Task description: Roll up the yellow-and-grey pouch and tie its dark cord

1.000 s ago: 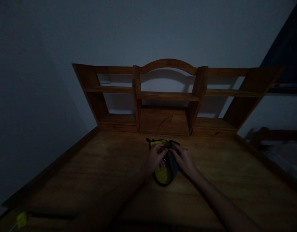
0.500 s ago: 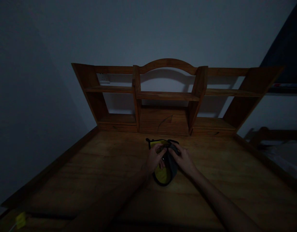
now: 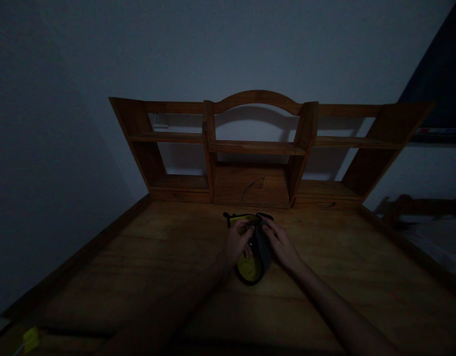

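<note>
In the dim light a small yellow and grey pouch [image 3: 250, 269] with black edging lies on the wooden desk. My left hand [image 3: 234, 244] is closed on its left side near the upper end, with some fingers inside the opening. Something small and dark shows by the left fingertips, too dim to name. The fingers of my right hand [image 3: 284, 246] are closed on the grey right side of the pouch, close to the left thumb. A tiny bright glint shows inside the pouch beneath the left hand.
A wooden shelf unit [image 3: 255, 147] stands at the back of the desk [image 3: 164, 257] against the wall. Raised edges run along both sides of the desk. A small yellow object [image 3: 31, 339] is at the lower left. A wall socket [image 3: 159, 120] shows behind the shelf.
My right thumb and fingers have shifted slightly at the upper end of the pouch. My left hand and the pouch stay nearly in place.
</note>
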The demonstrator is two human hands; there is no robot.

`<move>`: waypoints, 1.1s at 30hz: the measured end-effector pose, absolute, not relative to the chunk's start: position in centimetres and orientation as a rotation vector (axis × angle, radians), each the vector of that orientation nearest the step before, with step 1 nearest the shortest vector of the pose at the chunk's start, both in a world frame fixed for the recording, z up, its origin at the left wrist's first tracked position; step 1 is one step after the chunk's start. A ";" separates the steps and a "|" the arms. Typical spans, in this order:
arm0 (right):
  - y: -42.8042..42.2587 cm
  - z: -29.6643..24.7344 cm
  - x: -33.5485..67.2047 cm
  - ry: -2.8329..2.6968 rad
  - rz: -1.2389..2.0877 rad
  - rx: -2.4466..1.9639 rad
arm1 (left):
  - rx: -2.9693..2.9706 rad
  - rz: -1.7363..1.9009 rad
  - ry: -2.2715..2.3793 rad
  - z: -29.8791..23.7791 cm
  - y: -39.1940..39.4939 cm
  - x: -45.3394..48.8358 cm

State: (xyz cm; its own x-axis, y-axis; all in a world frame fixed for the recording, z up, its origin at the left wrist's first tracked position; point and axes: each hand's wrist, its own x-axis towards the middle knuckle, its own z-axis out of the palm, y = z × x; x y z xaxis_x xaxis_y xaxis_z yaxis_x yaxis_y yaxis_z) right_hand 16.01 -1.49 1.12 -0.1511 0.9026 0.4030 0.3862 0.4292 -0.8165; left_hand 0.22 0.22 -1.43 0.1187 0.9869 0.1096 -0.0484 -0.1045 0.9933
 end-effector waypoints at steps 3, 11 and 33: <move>-1.2 0.9 16.1 -1.720 0.677 -1.119 | 1.304 1.212 1.049 -1.4 0.2 0.2; -0.8 0.4 16.1 -1.664 0.686 -1.149 | 1.301 1.227 1.047 -1.5 0.4 0.2; -0.3 -0.4 16.4 -1.603 0.658 -1.201 | 1.301 1.221 1.067 -1.6 0.6 0.2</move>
State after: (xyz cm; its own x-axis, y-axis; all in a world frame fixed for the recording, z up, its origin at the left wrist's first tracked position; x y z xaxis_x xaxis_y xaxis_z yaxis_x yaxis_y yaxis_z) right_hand 16.43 -0.29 -0.43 -0.0217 0.9229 0.3844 0.3870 0.3623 -0.8479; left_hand 0.17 0.58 -1.64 0.0960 0.9906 0.0979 -0.0359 -0.0948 0.9948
